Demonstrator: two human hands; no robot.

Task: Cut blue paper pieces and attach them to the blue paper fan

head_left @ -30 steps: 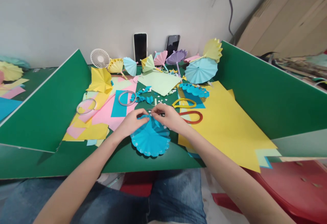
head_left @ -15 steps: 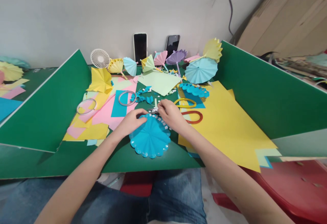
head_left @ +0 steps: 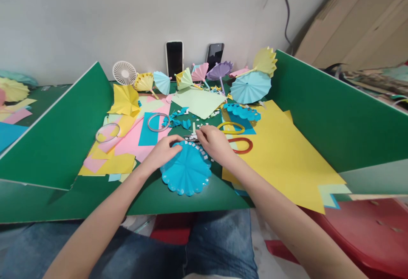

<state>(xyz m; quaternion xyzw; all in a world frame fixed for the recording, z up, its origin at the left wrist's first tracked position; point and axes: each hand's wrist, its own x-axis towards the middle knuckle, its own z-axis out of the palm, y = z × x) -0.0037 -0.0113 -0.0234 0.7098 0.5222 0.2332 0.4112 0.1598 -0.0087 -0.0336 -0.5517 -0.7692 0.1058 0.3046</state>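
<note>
A round blue pleated paper disc [head_left: 186,170] with a scalloped edge lies in front of me. Small white squares run along its upper right rim. My left hand [head_left: 167,148] grips the disc's upper left edge, thumb on top. Just beyond the rim, my right hand [head_left: 212,139] is closed in a pinch; whatever its fingertips hold is too small to make out. Scissors with one yellow and one red handle loop [head_left: 242,152] lie partly beneath that hand, their blades showing between my two hands. Small white paper pieces [head_left: 194,127] are scattered beyond the blades.
Yellow sheets [head_left: 277,156] cover the right side; pink and yellow papers [head_left: 127,145] lie left with two rings of tape [head_left: 158,115]. Paper umbrellas [head_left: 250,88], a small fan [head_left: 124,73] and two phones [head_left: 174,60] line the back. Green partitions [head_left: 334,117] stand on both sides.
My right hand has shifted very slightly down and left by the scissor blades. The blue disc has moved a touch to the left; my left hand stays on its edge.
</note>
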